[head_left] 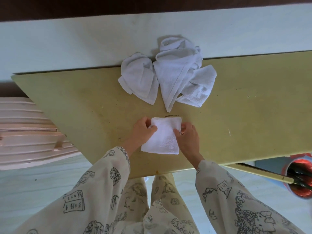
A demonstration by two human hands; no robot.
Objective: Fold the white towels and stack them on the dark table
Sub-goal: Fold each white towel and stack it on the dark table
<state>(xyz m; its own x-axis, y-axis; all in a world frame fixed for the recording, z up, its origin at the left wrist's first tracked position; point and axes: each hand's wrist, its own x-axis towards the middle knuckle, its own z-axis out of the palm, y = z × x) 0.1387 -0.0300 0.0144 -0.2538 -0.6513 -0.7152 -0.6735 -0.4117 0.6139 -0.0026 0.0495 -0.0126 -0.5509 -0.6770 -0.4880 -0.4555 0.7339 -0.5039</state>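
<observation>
Folded white towel pinched at side edges by left hand and right hand; soft, light, limp cloth judged best gripped at edges.

Domestic room, likely a home. Evidence: worn yellowish table against pale wall, pink plastic drawers alongside, red bin, printed pyjama sleeves.
</observation>
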